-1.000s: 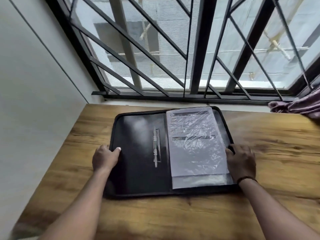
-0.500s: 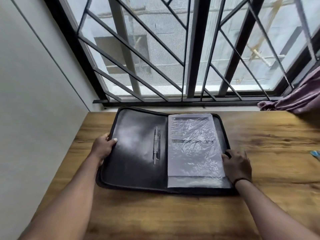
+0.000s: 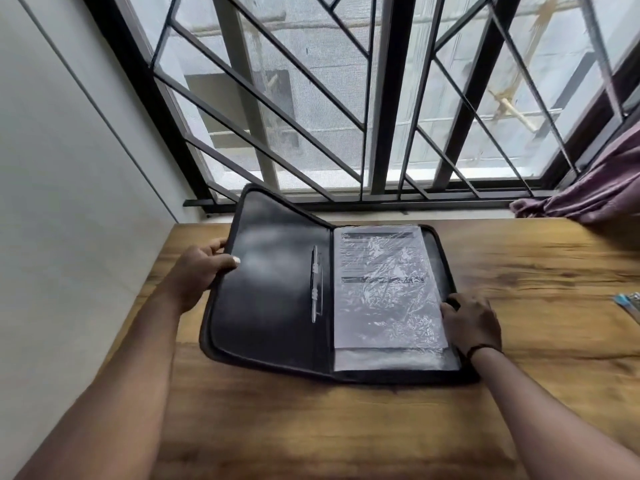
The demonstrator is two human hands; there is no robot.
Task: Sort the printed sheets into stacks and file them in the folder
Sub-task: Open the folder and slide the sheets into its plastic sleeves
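Folder [image 3: 273,289], black and zip-edged, lies open on the wooden table [image 3: 346,427] with its left cover now raised well off the wood; half a second ago that cover was only starting to lift, and a second ago it lay flat. The left hand [image 3: 201,271] grips the cover's outer edge, thumb on the inner face and fingers curled behind it. The right hand [image 3: 472,323] rests palm down with bent fingertips pressing the folder's right edge, just beside the printed sheets [image 3: 388,289], as it did before. Those sheets sit under a crinkled clear plastic sleeve [image 3: 391,358] on the right half; dark bands of print cross the top page, but glare and blur leave no word readable. A metal clip [image 3: 315,282] runs along the spine, between the two hands. Left of the gripping fingers the table ends close against a pale wall [image 3: 52,202]. Right of the pressing fingers bare wood stretches to a small blue item [image 3: 628,304] at the frame edge. Beyond the fingertips stands a barred window [image 3: 346,98] with a purple curtain [image 3: 588,195].
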